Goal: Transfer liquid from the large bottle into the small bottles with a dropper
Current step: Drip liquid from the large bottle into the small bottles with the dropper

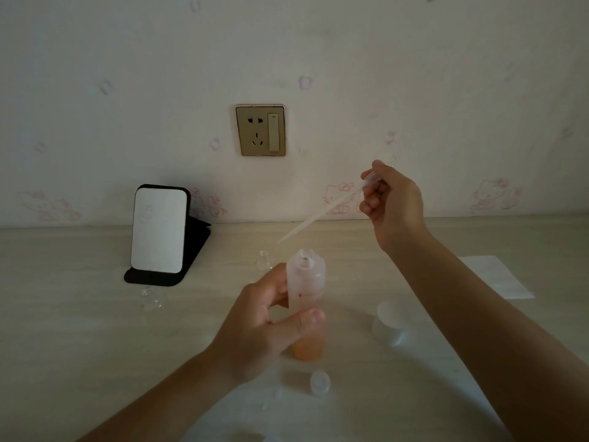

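Note:
The large frosted bottle (306, 283) stands upright in the middle of the table, uncapped, with orange liquid at its bottom. My left hand (267, 317) grips its lower body. My right hand (390, 199) holds a clear plastic dropper (318, 216) up to the right; the dropper slants down-left and its tip hangs in the air just above and left of the bottle's mouth. One small clear bottle (264, 260) stands behind the large one. Another small bottle (152, 298) lies at the left. A small one with a cap (319, 382) sits in front.
A mirror on a black stand (159, 231) stands at the back left. The large bottle's frosted cap (393, 323) rests right of the bottle. White tissue (497, 279) lies at the right, and more white paper (350, 416) covers the near table. A wall socket (260, 130) is behind.

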